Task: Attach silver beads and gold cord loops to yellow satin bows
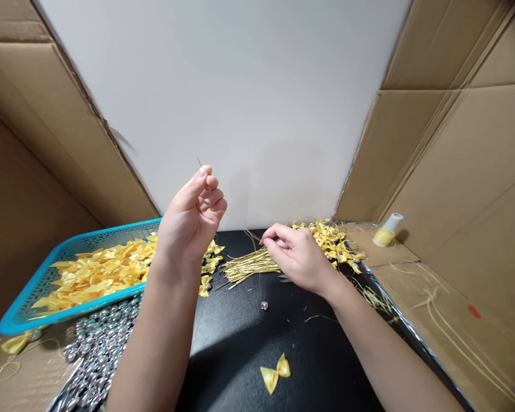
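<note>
My left hand (197, 209) is raised in front of the white wall, with thumb and forefinger pinched on a thin needle (199, 162) that points up. Lower and to the right, my right hand (296, 252) has its thumb and forefinger closed; what they hold is too fine to make out. Below that hand a small silver bead (264, 306) is seen, with a faint thin line above it. A bundle of gold cords (249, 266) lies beside my right fingertips. One yellow ribbon bow (276, 373) rests nearer to me on the black table (227, 332).
On the left, a blue basket (30, 286) holds many yellow bows, with a heap of silver beads (103, 337) before it. Finished-looking bows (330, 240) with cords pile up behind my right hand. A thread cone (387, 230) stands at right. Cardboard walls (438, 160) flank both sides.
</note>
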Demonstrator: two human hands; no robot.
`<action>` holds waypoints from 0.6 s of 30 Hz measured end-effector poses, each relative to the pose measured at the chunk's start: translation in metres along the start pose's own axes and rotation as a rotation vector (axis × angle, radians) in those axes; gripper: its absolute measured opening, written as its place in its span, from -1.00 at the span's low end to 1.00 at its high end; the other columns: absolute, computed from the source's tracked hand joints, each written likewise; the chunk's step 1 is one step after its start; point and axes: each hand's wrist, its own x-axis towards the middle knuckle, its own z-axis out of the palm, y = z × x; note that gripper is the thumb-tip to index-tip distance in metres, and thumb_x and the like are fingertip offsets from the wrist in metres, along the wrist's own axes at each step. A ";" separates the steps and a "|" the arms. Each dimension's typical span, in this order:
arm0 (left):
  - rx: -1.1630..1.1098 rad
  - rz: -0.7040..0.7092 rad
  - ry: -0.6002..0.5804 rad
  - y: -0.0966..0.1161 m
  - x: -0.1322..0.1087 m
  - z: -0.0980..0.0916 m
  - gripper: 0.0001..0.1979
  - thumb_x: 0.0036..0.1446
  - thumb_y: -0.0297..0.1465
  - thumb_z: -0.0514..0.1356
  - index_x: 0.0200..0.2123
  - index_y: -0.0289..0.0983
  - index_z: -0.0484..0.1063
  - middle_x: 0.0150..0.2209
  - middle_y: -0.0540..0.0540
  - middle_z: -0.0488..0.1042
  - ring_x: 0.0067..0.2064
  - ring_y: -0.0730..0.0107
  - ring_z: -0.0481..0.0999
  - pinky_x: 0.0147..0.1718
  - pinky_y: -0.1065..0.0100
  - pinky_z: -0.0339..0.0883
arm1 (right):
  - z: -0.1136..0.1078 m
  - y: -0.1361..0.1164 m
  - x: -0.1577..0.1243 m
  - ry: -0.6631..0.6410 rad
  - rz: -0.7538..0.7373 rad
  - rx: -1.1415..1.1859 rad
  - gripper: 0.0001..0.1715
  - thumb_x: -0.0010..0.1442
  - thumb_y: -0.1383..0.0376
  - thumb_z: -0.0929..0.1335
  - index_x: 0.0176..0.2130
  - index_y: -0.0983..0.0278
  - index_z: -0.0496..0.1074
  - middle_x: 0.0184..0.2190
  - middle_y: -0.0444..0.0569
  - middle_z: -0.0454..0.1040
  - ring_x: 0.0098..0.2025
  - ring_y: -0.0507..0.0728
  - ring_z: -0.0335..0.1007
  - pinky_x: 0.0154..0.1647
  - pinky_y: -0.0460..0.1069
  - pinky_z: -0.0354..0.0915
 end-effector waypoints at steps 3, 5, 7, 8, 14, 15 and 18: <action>0.003 0.002 0.005 0.001 -0.001 0.002 -0.65 0.30 -0.61 -0.01 -0.48 -0.36 0.46 -0.63 0.04 0.42 -0.69 0.71 0.25 -0.72 0.63 0.14 | 0.001 0.001 0.000 -0.009 -0.004 -0.014 -0.85 0.23 0.34 0.24 -0.37 0.29 0.34 -0.72 -0.33 0.00 -0.68 -0.11 -0.11 -0.61 -0.12 -0.11; 0.004 0.003 -0.001 0.001 -0.001 0.001 -0.66 0.30 -0.61 -0.01 -0.47 -0.37 0.45 -0.63 0.04 0.42 -0.69 0.71 0.25 -0.71 0.63 0.15 | 0.002 0.002 0.000 -0.009 -0.003 -0.022 -0.85 0.24 0.33 0.24 -0.35 0.29 0.35 -0.72 -0.33 0.01 -0.68 -0.11 -0.11 -0.61 -0.12 -0.11; 0.007 0.002 -0.005 0.001 -0.001 0.001 -0.66 0.30 -0.62 -0.01 -0.47 -0.37 0.45 -0.62 0.04 0.41 -0.69 0.71 0.25 -0.71 0.63 0.14 | 0.002 0.002 -0.001 -0.010 0.000 -0.027 -0.85 0.25 0.32 0.24 -0.35 0.29 0.35 -0.72 -0.34 0.00 -0.68 -0.12 -0.11 -0.62 -0.12 -0.11; 0.008 0.002 -0.004 0.001 -0.001 0.000 -0.66 0.30 -0.62 -0.01 -0.47 -0.37 0.45 -0.62 0.04 0.41 -0.69 0.71 0.25 -0.71 0.63 0.14 | 0.003 0.003 -0.001 -0.011 0.002 -0.027 -0.85 0.25 0.32 0.24 -0.35 0.29 0.35 -0.72 -0.34 -0.01 -0.69 -0.12 -0.12 -0.62 -0.12 -0.12; 0.010 0.002 -0.006 0.000 0.000 0.000 -0.67 0.29 -0.63 0.00 -0.47 -0.37 0.45 -0.62 0.04 0.41 -0.69 0.71 0.25 -0.72 0.63 0.14 | 0.004 0.002 0.000 -0.015 0.013 -0.018 -0.87 0.24 0.32 0.24 -0.36 0.28 0.33 -0.73 -0.35 -0.02 -0.70 -0.12 -0.13 -0.63 -0.13 -0.13; 0.011 0.002 -0.006 0.000 0.000 0.000 -0.67 0.29 -0.62 0.00 -0.47 -0.37 0.45 -0.62 0.04 0.41 -0.69 0.71 0.24 -0.72 0.63 0.14 | 0.004 0.002 0.000 -0.021 0.013 -0.017 -0.87 0.23 0.33 0.25 -0.36 0.28 0.32 -0.73 -0.35 -0.02 -0.70 -0.12 -0.14 -0.64 -0.13 -0.13; 0.013 -0.001 -0.001 -0.001 0.000 0.000 -0.68 0.29 -0.62 0.01 -0.47 -0.37 0.45 -0.62 0.04 0.41 -0.69 0.71 0.24 -0.72 0.63 0.15 | 0.005 0.002 0.000 -0.039 0.020 -0.010 -0.88 0.21 0.34 0.25 -0.38 0.28 0.30 -0.74 -0.36 -0.02 -0.70 -0.12 -0.14 -0.64 -0.14 -0.13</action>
